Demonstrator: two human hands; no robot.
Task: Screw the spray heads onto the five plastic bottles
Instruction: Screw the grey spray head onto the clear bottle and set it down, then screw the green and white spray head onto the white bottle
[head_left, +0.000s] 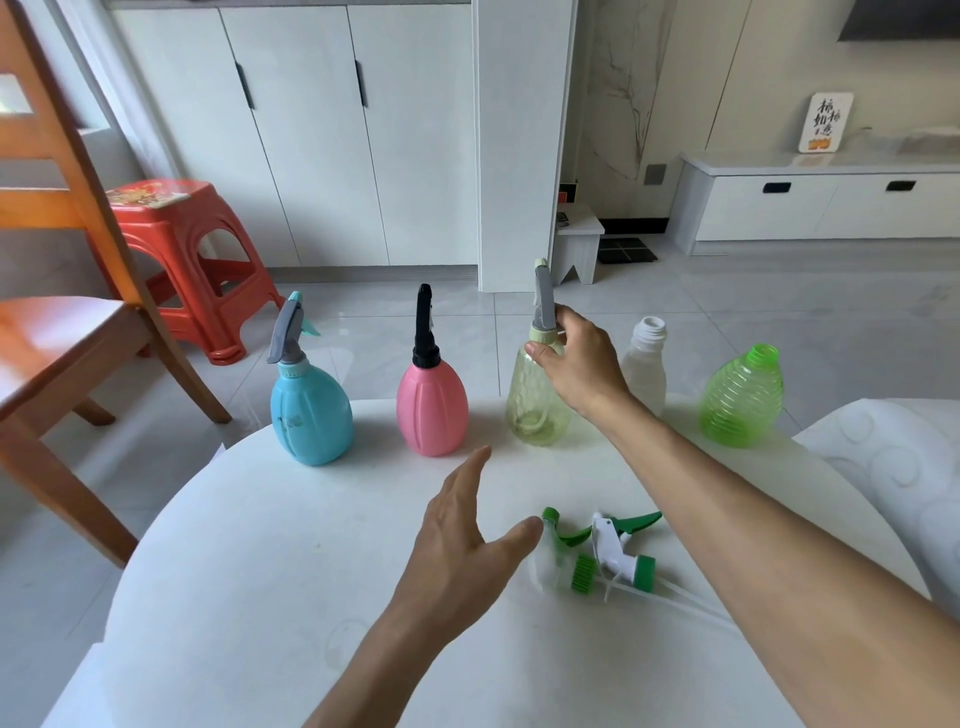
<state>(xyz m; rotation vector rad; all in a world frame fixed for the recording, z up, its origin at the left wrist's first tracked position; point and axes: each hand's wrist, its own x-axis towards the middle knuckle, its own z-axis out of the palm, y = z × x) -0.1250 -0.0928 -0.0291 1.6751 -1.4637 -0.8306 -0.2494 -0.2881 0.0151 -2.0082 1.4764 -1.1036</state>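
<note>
Right fingers (543, 353) pinched the collar (543, 335) of the pale bottle (535, 400); left hand (462, 525) hovered flat, holding nothing; it should steady the bottle during tightening.

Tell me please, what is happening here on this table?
A person is fitting spray heads onto bottles on a white table. The right hand holds the collar of the head on the yellow bottle. The left hand hovers open near two loose heads. The blue bottle and pink bottle already carry heads; the clear bottle and green bottle are still open.
</note>
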